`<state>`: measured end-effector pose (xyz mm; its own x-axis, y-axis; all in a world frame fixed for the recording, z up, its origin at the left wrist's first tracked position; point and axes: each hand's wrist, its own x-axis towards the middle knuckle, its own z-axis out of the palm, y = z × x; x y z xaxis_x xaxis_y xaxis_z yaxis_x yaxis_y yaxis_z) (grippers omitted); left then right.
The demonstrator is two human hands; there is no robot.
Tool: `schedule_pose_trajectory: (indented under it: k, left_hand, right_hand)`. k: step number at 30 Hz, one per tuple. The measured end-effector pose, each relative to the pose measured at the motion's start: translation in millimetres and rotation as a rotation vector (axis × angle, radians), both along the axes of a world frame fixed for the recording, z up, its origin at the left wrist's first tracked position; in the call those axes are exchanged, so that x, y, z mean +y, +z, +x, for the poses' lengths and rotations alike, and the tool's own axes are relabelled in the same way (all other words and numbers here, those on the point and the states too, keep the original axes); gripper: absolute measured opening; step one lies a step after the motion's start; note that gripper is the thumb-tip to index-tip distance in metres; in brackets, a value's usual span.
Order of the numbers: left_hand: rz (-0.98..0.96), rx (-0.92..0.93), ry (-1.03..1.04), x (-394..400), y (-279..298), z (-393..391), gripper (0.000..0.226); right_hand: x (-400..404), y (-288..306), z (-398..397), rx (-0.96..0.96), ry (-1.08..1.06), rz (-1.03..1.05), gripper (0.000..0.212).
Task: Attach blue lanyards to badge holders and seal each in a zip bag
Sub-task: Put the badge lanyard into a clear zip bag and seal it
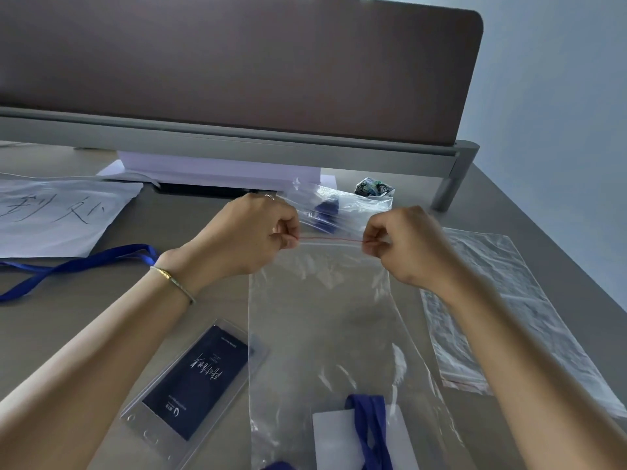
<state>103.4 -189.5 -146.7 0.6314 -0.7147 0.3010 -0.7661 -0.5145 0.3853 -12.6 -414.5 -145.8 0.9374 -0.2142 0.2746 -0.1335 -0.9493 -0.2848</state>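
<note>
A clear zip bag (325,327) lies on the desk in front of me, its red zip strip at the far end. My left hand (247,232) pinches the strip's left end and my right hand (403,245) pinches its right end. Inside the bag, near me, sit a white badge holder (334,442) and a blue lanyard (371,425). A second badge holder (193,378) with a dark card lies left of the bag. A loose blue lanyard (68,266) trails at the far left.
A filled zip bag (339,206) with a blue lanyard lies beyond my hands. Spare zip bags (502,307) are stacked at the right. A handwritten paper sheet (57,218) lies at the left, a crumpled wrapper (373,188) near the brown divider (237,62).
</note>
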Motion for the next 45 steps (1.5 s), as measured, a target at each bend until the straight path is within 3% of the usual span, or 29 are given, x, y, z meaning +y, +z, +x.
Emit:
schedule_pose_trajectory:
  k: [18, 25, 29, 33, 35, 40, 42, 45]
  left_hand:
    - [0.005, 0.036, 0.017, 2.9, -7.1, 5.9, 0.009]
    - [-0.078, 0.025, 0.023, 2.0, -7.9, 5.7, 0.01]
    - [-0.12, 0.019, 0.015, -0.4, -8.9, 6.3, 0.008]
    - [-0.047, 0.041, 0.003, 1.4, -14.3, 11.3, 0.024]
    - [-0.02, 0.021, 0.024, 3.0, -15.7, 13.2, 0.031]
    - [-0.072, -0.136, 0.026, -1.4, 3.6, -5.8, 0.019]
    - [-0.08, -0.178, -0.006, -8.8, 16.3, -20.4, 0.018]
    - [-0.069, -0.192, -0.015, -16.2, 27.6, -41.5, 0.018]
  right_hand:
    - [-11.8, -0.1, -2.0, -0.039, 0.007, 0.04, 0.019]
    - [-15.2, 3.3, -3.2, -0.039, 0.034, 0.11, 0.032]
    - [-16.4, 3.2, -2.3, -0.026, -0.003, 0.126, 0.028]
    - [-22.0, -0.2, -1.8, 0.005, -0.099, 0.062, 0.031]
    - [-25.2, -0.5, -2.9, 0.035, -0.15, 0.037, 0.029]
    - [-21.0, 9.6, -6.4, 0.156, -0.127, -0.065, 0.038]
    - [-12.7, 21.4, -10.3, 0.145, -0.067, -0.049, 0.038]
    - [7.4, 40.0, -19.0, 0.035, -0.009, -0.066, 0.022]
